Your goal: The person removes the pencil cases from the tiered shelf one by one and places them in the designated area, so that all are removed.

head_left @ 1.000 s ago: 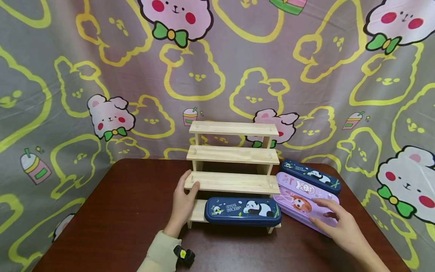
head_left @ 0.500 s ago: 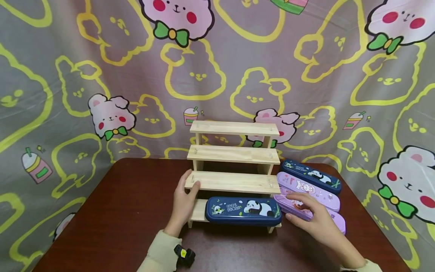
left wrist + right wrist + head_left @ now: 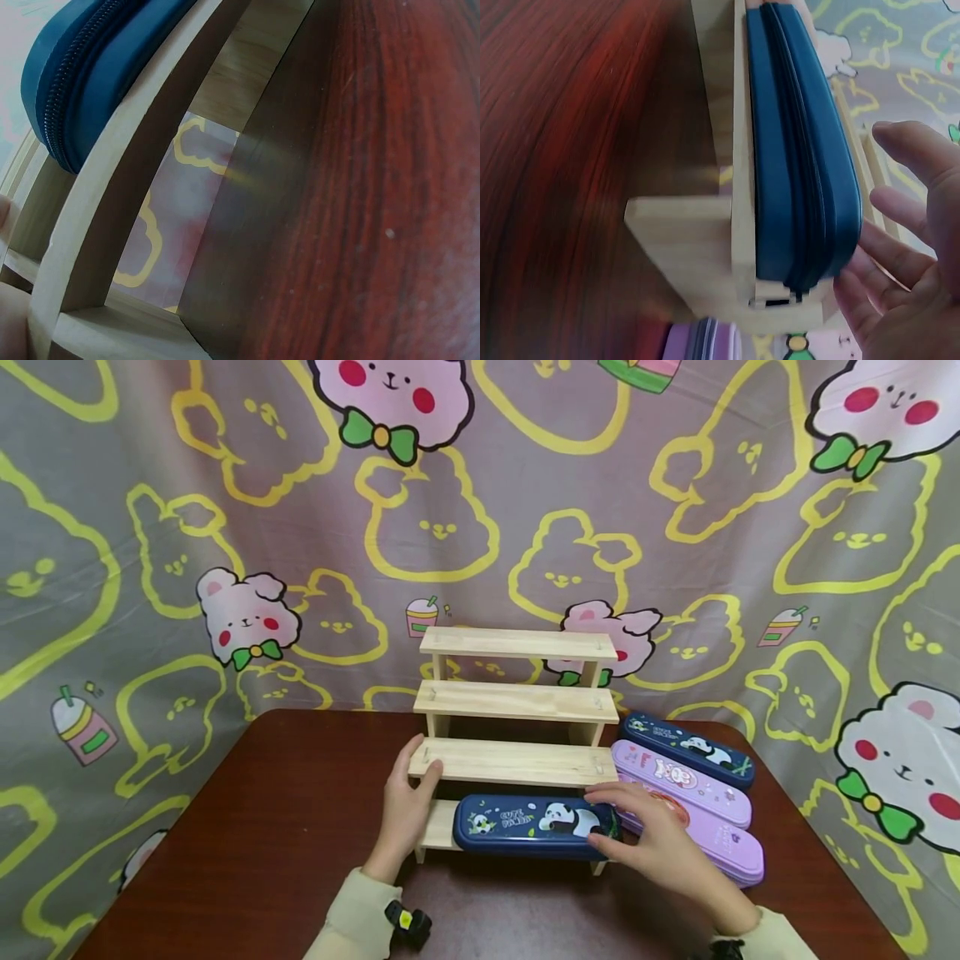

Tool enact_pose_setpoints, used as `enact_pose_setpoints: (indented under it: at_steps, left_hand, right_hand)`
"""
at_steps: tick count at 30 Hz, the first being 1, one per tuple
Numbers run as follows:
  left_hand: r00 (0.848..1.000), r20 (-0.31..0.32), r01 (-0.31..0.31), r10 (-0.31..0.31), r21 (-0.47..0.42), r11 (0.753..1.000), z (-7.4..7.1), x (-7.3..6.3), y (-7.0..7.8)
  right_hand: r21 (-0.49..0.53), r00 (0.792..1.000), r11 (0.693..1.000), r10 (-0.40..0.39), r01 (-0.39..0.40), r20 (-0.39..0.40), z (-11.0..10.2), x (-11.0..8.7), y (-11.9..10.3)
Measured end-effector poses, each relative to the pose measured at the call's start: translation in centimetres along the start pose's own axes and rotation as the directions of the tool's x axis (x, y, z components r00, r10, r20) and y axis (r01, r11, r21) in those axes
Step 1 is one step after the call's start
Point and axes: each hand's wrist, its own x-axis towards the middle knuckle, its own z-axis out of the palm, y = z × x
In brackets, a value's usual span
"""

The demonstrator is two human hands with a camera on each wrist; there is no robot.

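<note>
A navy pencil case (image 3: 510, 839) with a panda print lies on the lowest step of a pale wooden tiered rack (image 3: 517, 762). My left hand (image 3: 407, 814) grips the left end of the step above it, thumb on top. At the case's right end is my right hand (image 3: 656, 843), its thumb in front and fingers behind. In the right wrist view the zipped side of the navy case (image 3: 802, 150) faces me. There, my right thumb (image 3: 907, 146) stands apart from it, and lower fingers reach close to its end.
Right of the rack, a navy panda case (image 3: 693, 752), a purple rabbit case (image 3: 690, 781) and another purple case (image 3: 731, 843) lie on the dark red-brown table (image 3: 247, 852). A patterned curtain (image 3: 480, 560) hangs behind.
My right hand has moved left from over the front purple case to the right end of the navy case on the rack. My left hand has kept its place.
</note>
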Motion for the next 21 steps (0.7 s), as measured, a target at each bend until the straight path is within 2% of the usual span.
enact_pose_setpoints:
  at_steps: [6, 15, 21]
  left_hand:
    - [1.000, -0.001, -0.003, 0.003, 0.001, 1.000, 0.0, 0.1, -0.1]
    - [1.000, -0.006, -0.001, 0.001, -0.009, 1.000, 0.1, 0.1, 0.0]
    - [1.000, -0.009, -0.003, 0.003, -0.007, 1.000, 0.1, 0.1, 0.0]
  right_hand:
    - [0.000, 0.998, 0.998, -0.058, 0.058, 0.025, 1.0, 0.9, -0.8]
    - [-0.043, 0.993, 0.995, -0.088, 0.092, 0.082, 2.3, 1.7, -1.4]
    - [-0.120, 0.992, 0.990, -0.060, 0.074, 0.114, 3.2, 1.7, -1.6]
